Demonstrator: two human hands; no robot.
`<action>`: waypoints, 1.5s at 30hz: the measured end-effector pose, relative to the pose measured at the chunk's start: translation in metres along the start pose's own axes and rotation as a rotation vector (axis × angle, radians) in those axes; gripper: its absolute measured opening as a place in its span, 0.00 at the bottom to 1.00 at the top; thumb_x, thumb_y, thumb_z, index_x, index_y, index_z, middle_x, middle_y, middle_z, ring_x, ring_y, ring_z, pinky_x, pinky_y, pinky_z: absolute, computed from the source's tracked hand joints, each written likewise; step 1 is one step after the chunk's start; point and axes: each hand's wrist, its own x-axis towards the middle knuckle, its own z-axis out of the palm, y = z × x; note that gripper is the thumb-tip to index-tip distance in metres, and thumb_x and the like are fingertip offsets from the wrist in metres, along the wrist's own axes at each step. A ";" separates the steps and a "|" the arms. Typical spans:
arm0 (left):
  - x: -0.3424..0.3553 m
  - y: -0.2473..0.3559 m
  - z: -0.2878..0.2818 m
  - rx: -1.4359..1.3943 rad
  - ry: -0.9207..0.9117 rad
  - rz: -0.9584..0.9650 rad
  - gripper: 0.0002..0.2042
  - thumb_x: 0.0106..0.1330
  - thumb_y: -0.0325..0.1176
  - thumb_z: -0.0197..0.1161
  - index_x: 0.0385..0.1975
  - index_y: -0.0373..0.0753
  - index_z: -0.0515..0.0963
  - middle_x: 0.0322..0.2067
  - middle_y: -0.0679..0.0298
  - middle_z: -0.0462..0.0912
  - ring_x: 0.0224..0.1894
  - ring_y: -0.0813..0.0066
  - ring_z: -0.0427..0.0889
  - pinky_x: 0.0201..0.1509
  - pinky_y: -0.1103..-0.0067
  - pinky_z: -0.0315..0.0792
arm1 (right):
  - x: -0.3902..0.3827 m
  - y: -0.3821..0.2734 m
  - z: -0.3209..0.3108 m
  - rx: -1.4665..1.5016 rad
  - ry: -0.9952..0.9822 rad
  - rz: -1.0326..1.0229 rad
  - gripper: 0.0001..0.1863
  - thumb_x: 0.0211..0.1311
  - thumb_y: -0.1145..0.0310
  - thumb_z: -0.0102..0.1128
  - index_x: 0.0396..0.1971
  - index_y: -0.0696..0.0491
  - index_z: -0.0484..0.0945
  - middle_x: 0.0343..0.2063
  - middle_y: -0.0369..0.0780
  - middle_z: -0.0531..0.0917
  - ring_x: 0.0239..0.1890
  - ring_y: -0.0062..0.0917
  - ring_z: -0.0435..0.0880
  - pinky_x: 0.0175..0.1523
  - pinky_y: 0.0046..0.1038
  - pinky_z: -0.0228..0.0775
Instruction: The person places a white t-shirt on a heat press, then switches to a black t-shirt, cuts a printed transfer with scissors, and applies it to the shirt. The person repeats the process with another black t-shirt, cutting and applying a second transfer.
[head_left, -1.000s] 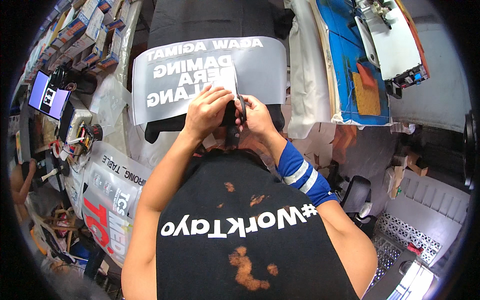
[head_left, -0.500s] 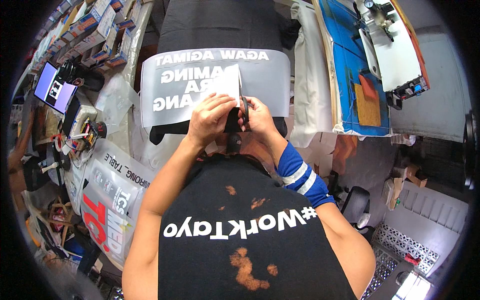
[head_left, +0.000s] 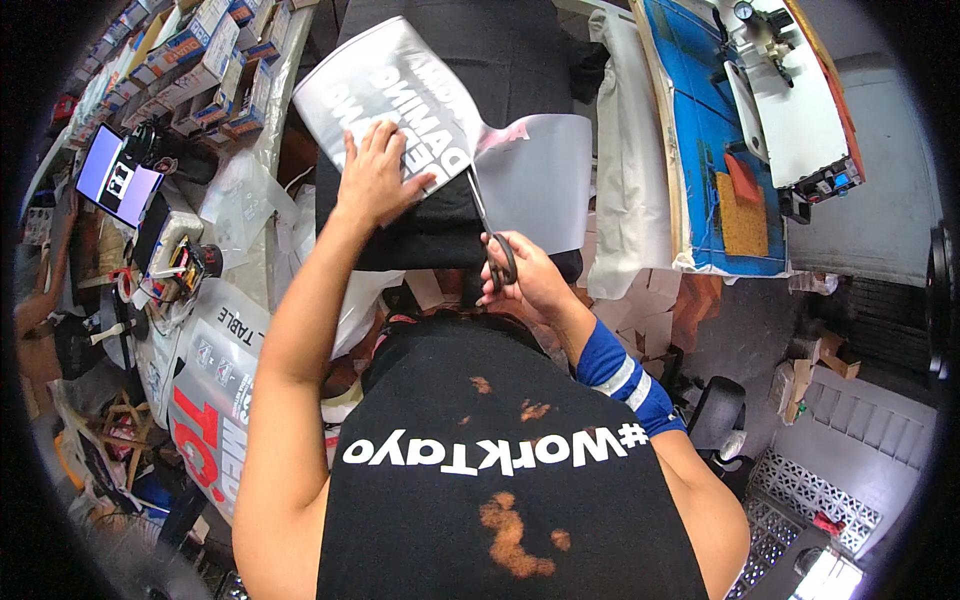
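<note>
My left hand [head_left: 376, 175] lies with spread fingers on a clear film sheet [head_left: 335, 85] bearing white mirrored lettering. The sheet is tilted and curled up at the far left. Scissors [head_left: 480, 210] with black handles are in my right hand [head_left: 525, 275], their blades pointing away from me to the sheet's lower right corner. Right of the blades is a plain greyish stretch of film [head_left: 550, 175] with a pinkish patch. Whether the two film parts are still joined cannot be seen clearly. Beneath them is a table covered in black cloth [head_left: 480, 50].
On the left stand stacked cardboard boxes [head_left: 195, 60], a lit laptop [head_left: 118, 178] and a holder of small tools [head_left: 185, 270]. A printed sheet [head_left: 210, 400] hangs nearer me. A blue screen frame [head_left: 690, 130] and a white machine [head_left: 790, 95] flank the right.
My left hand and the lettered film have swung up and left, the film tilting and curling. My right hand with the scissors has moved slightly right and nearer me, and more blade shows.
</note>
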 end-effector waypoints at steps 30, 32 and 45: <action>0.010 -0.028 -0.003 -0.163 0.005 0.370 0.19 0.67 0.40 0.67 0.56 0.46 0.78 0.66 0.57 0.73 0.72 0.48 0.65 0.75 0.48 0.55 | -0.036 0.035 0.028 -0.667 0.417 -0.502 0.24 0.66 0.70 0.67 0.60 0.58 0.72 0.37 0.40 0.83 0.31 0.19 0.84 0.37 0.24 0.79; 0.013 -0.028 -0.001 -0.152 -0.007 0.425 0.18 0.67 0.39 0.67 0.55 0.46 0.78 0.65 0.58 0.73 0.71 0.48 0.66 0.74 0.48 0.56 | -0.024 0.040 0.042 -0.324 0.279 -0.422 0.23 0.68 0.70 0.66 0.60 0.58 0.72 0.36 0.37 0.82 0.32 0.17 0.83 0.38 0.23 0.80; -0.031 -0.007 -0.011 -0.374 0.151 0.435 0.06 0.63 0.27 0.67 0.39 0.38 0.84 0.47 0.63 0.87 0.60 0.56 0.81 0.68 0.55 0.70 | 0.010 0.073 0.091 0.017 0.180 -0.212 0.23 0.74 0.62 0.59 0.61 0.57 0.68 0.33 0.37 0.80 0.29 0.18 0.81 0.30 0.22 0.78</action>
